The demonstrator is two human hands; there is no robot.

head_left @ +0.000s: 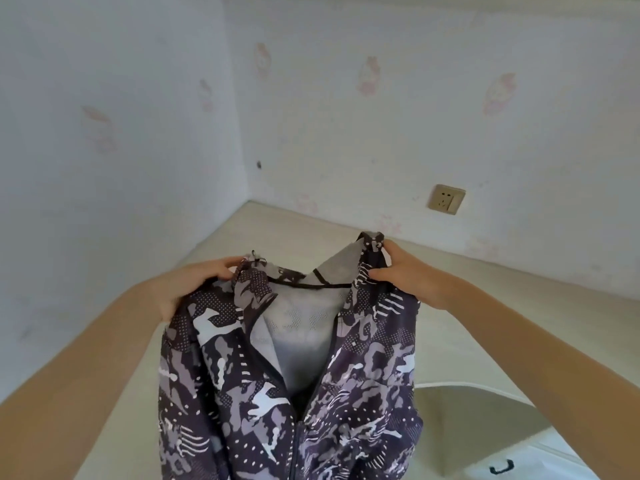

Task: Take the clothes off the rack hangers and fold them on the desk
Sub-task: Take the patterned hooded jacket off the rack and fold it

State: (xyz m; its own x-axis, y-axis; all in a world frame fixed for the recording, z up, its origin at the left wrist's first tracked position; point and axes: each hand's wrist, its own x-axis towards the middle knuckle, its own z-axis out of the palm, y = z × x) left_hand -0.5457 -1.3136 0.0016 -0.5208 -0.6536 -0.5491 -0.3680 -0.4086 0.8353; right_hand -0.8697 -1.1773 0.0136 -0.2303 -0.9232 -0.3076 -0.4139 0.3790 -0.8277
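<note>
Head view: a zip-front jacket [291,386] held up above a pale desk [450,306] that fills a room corner. The fabric carries a dark purple, grey and white camouflage-style print with dotted and striped patches; the lining, seen through the open front, is light grey mesh. A dark zip runs down the front, parted at the top and joined near the lower edge of the picture. A thin dark band crosses the inside of the neck. No brand or label on the jacket can be read.

The left hand [194,289] grips the jacket's shoulder on the left side, fingers curled over the fabric edge. The right hand [405,271] pinches the other shoulder, thumb and fingers closed on the cloth. The jacket hangs with its long axis vertical, collar uppermost, open front facing the camera.

A white folded garment [485,427] lies on the desk at lower right, bearing a small dark mark that cannot be read. A wall socket [446,199] sits just above the desk.
</note>
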